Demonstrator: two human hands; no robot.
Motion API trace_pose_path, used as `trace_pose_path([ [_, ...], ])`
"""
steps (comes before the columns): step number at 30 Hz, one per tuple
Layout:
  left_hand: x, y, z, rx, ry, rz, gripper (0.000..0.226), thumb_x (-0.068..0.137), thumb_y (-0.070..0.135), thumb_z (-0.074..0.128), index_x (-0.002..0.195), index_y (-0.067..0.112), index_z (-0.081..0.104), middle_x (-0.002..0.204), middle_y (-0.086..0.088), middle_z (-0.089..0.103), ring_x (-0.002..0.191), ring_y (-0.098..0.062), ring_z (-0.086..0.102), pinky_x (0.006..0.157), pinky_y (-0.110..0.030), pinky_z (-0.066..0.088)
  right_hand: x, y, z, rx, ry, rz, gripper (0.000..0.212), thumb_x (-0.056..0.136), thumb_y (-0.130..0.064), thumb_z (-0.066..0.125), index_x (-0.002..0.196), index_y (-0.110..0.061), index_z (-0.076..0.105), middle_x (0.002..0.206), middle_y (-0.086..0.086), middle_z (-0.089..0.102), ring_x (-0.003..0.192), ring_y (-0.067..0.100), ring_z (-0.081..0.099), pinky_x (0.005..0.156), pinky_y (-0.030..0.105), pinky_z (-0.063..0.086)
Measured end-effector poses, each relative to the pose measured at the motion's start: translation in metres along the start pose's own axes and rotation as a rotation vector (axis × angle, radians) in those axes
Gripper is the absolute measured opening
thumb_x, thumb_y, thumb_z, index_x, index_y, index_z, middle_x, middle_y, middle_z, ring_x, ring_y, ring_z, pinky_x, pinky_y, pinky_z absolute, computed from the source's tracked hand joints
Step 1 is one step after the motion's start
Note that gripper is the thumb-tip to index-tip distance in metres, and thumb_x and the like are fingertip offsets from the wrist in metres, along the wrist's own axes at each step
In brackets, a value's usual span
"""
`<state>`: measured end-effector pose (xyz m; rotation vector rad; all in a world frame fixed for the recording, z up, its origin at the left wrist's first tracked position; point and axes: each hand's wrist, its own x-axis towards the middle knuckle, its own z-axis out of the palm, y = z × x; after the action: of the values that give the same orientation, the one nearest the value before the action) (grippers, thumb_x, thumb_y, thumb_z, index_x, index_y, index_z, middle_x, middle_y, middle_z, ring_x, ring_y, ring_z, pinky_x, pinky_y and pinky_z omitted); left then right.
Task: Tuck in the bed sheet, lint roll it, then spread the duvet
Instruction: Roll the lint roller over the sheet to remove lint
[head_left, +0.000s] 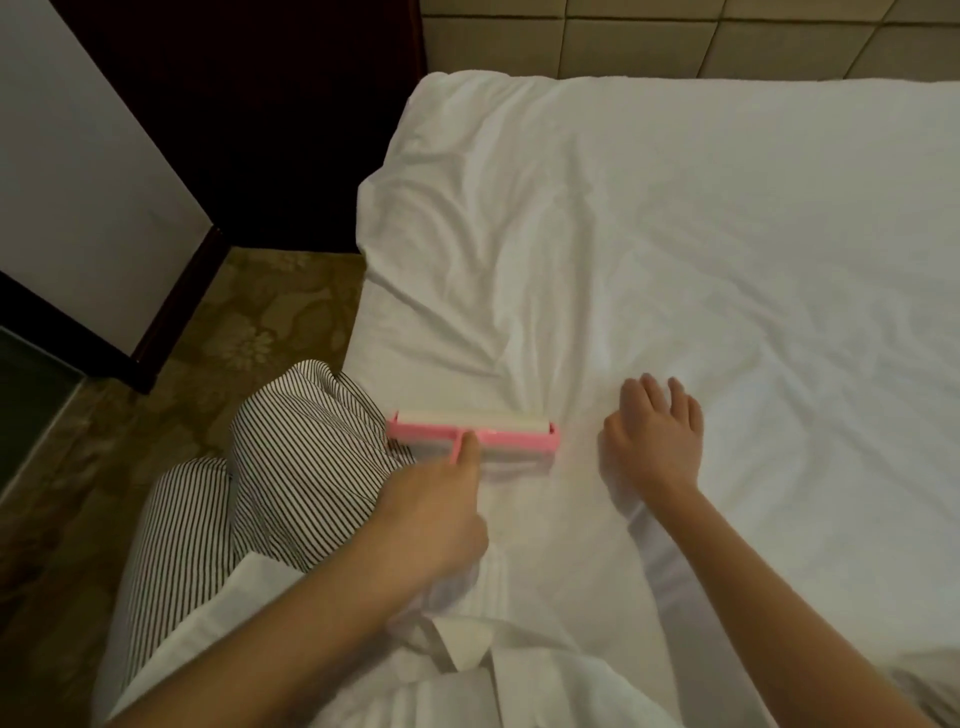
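Striped trousers (291, 457), seemingly white shirt (519, 691).

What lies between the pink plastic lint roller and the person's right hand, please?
Only bare, creased white bed sheet; the head view shows nothing else between the pink plastic lint roller and the right hand.

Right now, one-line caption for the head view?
Left hand grips a pink lint roller on the wrinkled white sheet; right hand rests flat beside it.

No legible text, label, brand, number or sign appears on the lint roller (472, 434), the bed sheet (675, 234) or elsewhere.
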<state>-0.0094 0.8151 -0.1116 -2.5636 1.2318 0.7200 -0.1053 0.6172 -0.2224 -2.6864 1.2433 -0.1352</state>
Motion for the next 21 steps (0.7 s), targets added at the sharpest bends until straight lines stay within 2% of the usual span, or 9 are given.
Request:
trace_pose_path([
  [2, 0.038, -0.002, -0.015, -0.029, 0.094, -0.035, 0.075, 0.09, 0.021, 0.047, 0.15, 0.016, 0.003, 0.12, -0.009, 0.056, 0.104, -0.025, 0.057, 0.075, -0.032, 0.044, -0.003, 0.006, 0.006, -0.01, -0.071, 0.02, 0.053, 0.094, -0.032, 0.021, 0.145, -0.017, 0.029, 0.155, 0.001, 0.022, 0.145, 0.028, 0.006, 0.116, 0.037, 0.003],
  [3, 0.058, -0.005, -0.022, -0.056, 0.141, -0.046, 0.075, 0.089, 0.019, 0.047, 0.15, 0.016, 0.003, 0.117, -0.009, 0.056, 0.101, -0.026, 0.057, 0.072, -0.032, 0.043, -0.006, 0.007, 0.009, -0.011, -0.085, 0.023, 0.057, 0.094, -0.034, 0.015, 0.149, -0.02, 0.02, 0.158, 0.0, 0.014, 0.146, 0.026, 0.002, 0.117, 0.036, -0.001],
  [5, 0.093, -0.008, -0.031, -0.143, 0.218, -0.047, 0.076, 0.09, 0.016, 0.046, 0.151, 0.017, 0.001, 0.105, -0.01, 0.057, 0.086, -0.026, 0.056, 0.065, -0.03, 0.04, -0.007, 0.009, 0.013, -0.012, -0.097, 0.023, 0.057, 0.095, -0.035, 0.012, 0.151, -0.022, 0.014, 0.159, 0.0, 0.009, 0.146, 0.026, -0.001, 0.118, 0.037, -0.002],
  [7, 0.112, -0.009, -0.034, -0.232, 0.23, -0.047, 0.078, 0.089, 0.013, 0.044, 0.151, 0.021, -0.003, 0.106, -0.011, 0.055, 0.076, -0.024, 0.052, 0.062, -0.03, 0.039, -0.006, 0.008, 0.014, -0.005, -0.099, 0.033, 0.06, 0.092, -0.036, 0.01, 0.15, -0.021, 0.016, 0.159, 0.0, 0.01, 0.146, 0.027, 0.001, 0.118, 0.038, 0.0],
  [9, 0.112, -0.005, -0.033, -0.261, 0.227, -0.054, 0.08, 0.089, 0.013, 0.045, 0.151, 0.022, -0.005, 0.109, -0.01, 0.056, 0.076, -0.025, 0.052, 0.063, -0.03, 0.04, -0.004, 0.008, 0.016, -0.012, -0.084, 0.036, 0.068, 0.086, -0.04, 0.004, 0.15, -0.02, 0.019, 0.158, 0.001, 0.013, 0.145, 0.028, 0.003, 0.117, 0.038, 0.001],
  [11, 0.09, 0.001, -0.028, -0.223, 0.212, -0.074, 0.079, 0.09, 0.016, 0.045, 0.151, 0.02, -0.004, 0.102, -0.008, 0.056, 0.082, -0.026, 0.054, 0.065, -0.03, 0.039, -0.004, 0.008, 0.019, -0.016, -0.067, 0.032, 0.075, 0.082, -0.042, -0.001, 0.149, -0.02, 0.023, 0.157, 0.002, 0.017, 0.145, 0.03, 0.007, 0.117, 0.039, 0.003],
  [14, 0.034, 0.009, -0.008, -0.1, 0.11, -0.058, 0.077, 0.09, 0.02, 0.046, 0.15, 0.019, -0.003, 0.105, -0.008, 0.06, 0.093, -0.025, 0.06, 0.068, -0.029, 0.038, -0.003, 0.009, 0.021, -0.015, -0.061, 0.031, 0.076, 0.081, -0.042, 0.0, 0.148, -0.018, 0.027, 0.156, 0.004, 0.022, 0.144, 0.032, 0.011, 0.116, 0.041, 0.006],
  [17, -0.006, 0.008, 0.008, -0.008, 0.005, -0.022, 0.078, 0.09, 0.023, 0.044, 0.15, 0.019, -0.006, 0.108, -0.006, 0.061, 0.093, -0.022, 0.061, 0.068, -0.028, 0.038, -0.003, 0.008, 0.022, -0.005, -0.047, 0.033, 0.073, 0.083, -0.041, 0.003, 0.146, -0.016, 0.03, 0.155, 0.005, 0.025, 0.143, 0.033, 0.014, 0.116, 0.042, 0.008],
  [21, 0.009, 0.012, 0.003, 0.06, 0.043, -0.024, 0.079, 0.09, 0.022, 0.045, 0.15, 0.016, -0.007, 0.108, -0.007, 0.061, 0.092, -0.024, 0.061, 0.067, -0.029, 0.038, -0.003, 0.008, 0.023, 0.001, -0.039, 0.036, 0.073, 0.083, -0.041, 0.004, 0.146, -0.016, 0.031, 0.154, 0.006, 0.026, 0.143, 0.033, 0.015, 0.116, 0.042, 0.008],
])
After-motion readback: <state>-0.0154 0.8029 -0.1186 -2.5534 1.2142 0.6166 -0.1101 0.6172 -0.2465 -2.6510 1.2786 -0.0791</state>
